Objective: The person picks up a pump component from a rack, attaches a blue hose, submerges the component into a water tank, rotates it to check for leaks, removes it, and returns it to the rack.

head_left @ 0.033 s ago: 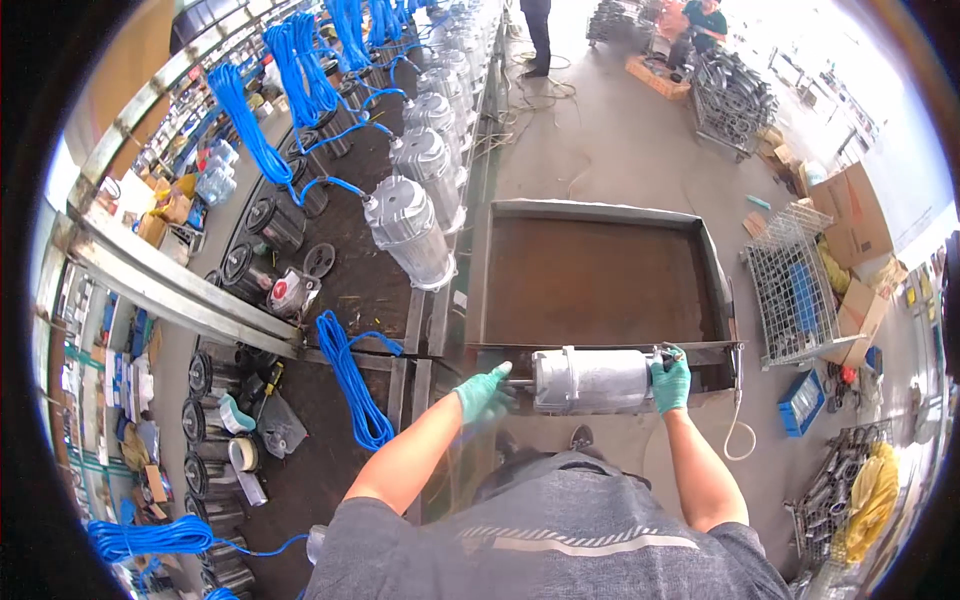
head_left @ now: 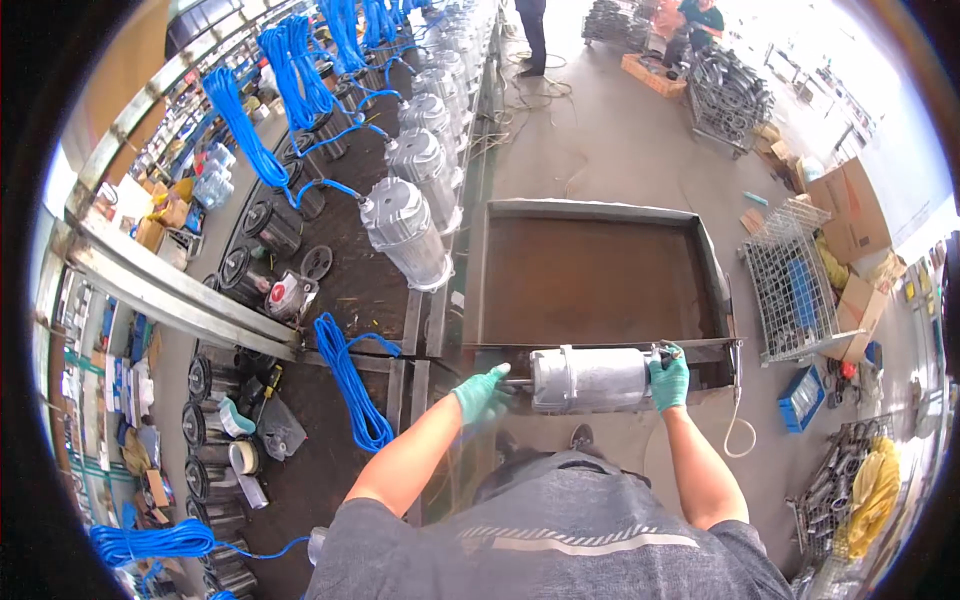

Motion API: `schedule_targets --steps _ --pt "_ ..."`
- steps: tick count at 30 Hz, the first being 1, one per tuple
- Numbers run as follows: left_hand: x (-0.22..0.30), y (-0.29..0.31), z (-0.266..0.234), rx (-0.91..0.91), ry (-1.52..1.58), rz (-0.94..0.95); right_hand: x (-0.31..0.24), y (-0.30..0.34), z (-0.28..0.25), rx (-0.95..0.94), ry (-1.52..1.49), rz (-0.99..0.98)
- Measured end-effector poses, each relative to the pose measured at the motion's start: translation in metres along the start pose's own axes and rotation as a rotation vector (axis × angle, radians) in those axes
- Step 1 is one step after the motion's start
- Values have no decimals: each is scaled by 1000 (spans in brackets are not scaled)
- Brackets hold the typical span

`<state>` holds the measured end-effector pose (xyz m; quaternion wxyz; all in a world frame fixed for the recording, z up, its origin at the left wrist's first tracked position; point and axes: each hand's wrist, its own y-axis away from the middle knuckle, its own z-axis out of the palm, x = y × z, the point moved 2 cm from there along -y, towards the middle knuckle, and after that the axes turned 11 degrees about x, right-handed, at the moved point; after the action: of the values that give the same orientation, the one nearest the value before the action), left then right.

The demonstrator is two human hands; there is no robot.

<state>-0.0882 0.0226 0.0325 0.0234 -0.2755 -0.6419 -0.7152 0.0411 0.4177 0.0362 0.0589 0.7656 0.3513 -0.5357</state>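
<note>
A silver cylindrical pump motor [head_left: 592,379] lies sideways in front of me, at the near edge of the metal tray. My left hand [head_left: 482,394], in a green glove, is closed around the thin shaft that sticks out of its left end; this hand is slightly blurred. At the opposite end my right hand [head_left: 668,380], also gloved in green, grips the motor by its end fitting. A coiled blue cable [head_left: 352,385] rests on the bench to the left of my left forearm.
Beyond the motor lies a shallow brown-bottomed tray [head_left: 590,209] with raised walls. Upright silver motors [head_left: 405,232] with blue cables line the left bench [head_left: 345,245]. A wire cage [head_left: 790,280] with cartons stands at the right. Two people are farther off.
</note>
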Motion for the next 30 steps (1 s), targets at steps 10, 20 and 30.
schedule_targets --steps 10,20,30 --pt "-6 -5 -4 67 -583 812 0 -1 -9 5 30 22" --pt "-7 4 5 522 -984 1135 -13 -1 -10 -19 20 47" --pt "9 7 -9 17 -459 220 -1 -4 -7 -14 33 80"
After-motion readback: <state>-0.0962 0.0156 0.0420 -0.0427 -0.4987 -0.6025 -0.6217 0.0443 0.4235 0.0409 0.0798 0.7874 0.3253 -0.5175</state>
